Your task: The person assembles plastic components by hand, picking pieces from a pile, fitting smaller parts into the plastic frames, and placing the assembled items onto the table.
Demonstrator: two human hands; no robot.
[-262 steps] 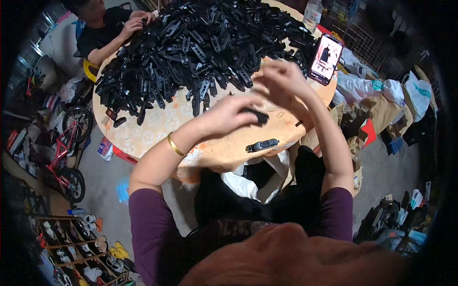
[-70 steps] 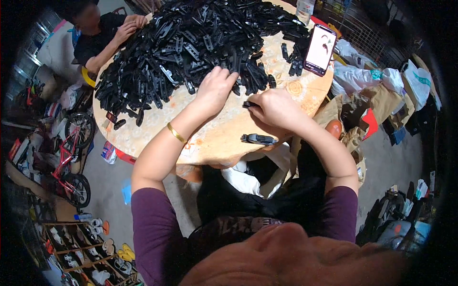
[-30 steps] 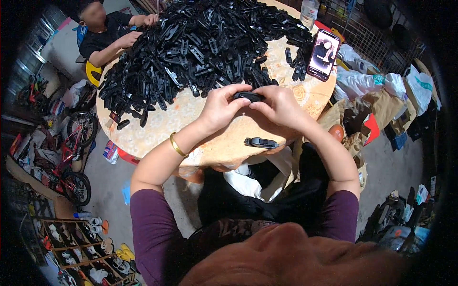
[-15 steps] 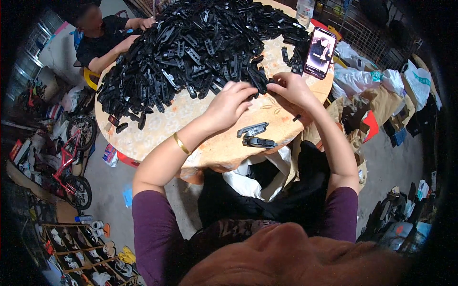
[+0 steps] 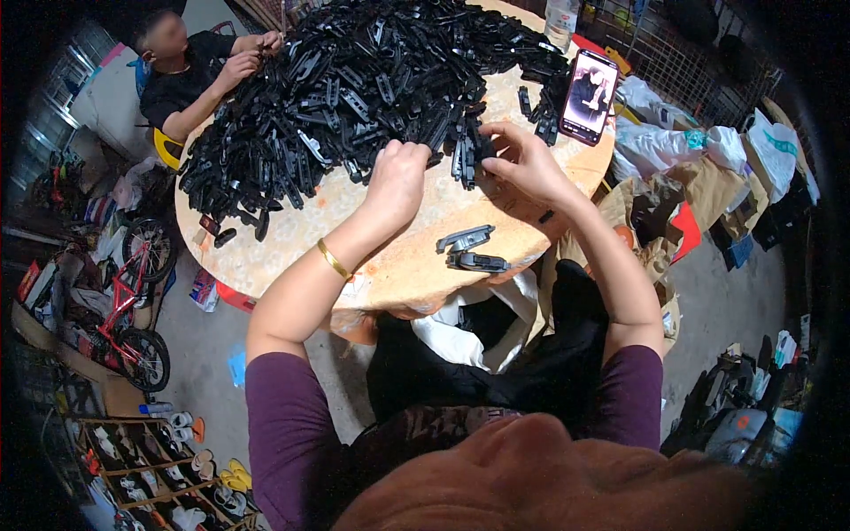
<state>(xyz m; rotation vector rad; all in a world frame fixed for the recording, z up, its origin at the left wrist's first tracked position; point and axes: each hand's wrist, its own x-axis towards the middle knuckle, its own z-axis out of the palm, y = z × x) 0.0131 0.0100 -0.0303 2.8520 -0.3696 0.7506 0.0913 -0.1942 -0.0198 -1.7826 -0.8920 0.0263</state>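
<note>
A large heap of black plastic clip-like parts (image 5: 354, 97) covers the far side of the round table. My left hand (image 5: 398, 181), with a gold bangle on its wrist, is at the heap's near edge. Its fingers are curled down and away, so what they hold, if anything, is hidden. My right hand (image 5: 529, 166) is beside a small cluster of black parts (image 5: 464, 161). Its thumb and forefinger are apart, close to the cluster's right side. Two black parts, one a longer strip (image 5: 466, 238) and one chunkier (image 5: 478, 262), lie near the table's front edge.
A phone (image 5: 590, 96) leans upright at the table's right, near a clear bottle (image 5: 560, 22). Across the heap at left, a person (image 5: 190, 75) handles parts. White bags (image 5: 660, 146) crowd the right side. A red bicycle (image 5: 128, 301) and a shoe rack (image 5: 150, 469) stand left.
My left hand has drawn left, away from my right hand, and curled. My right hand's fingers have spread, and black parts now show between the hands. The other person's hands have lifted slightly.
</note>
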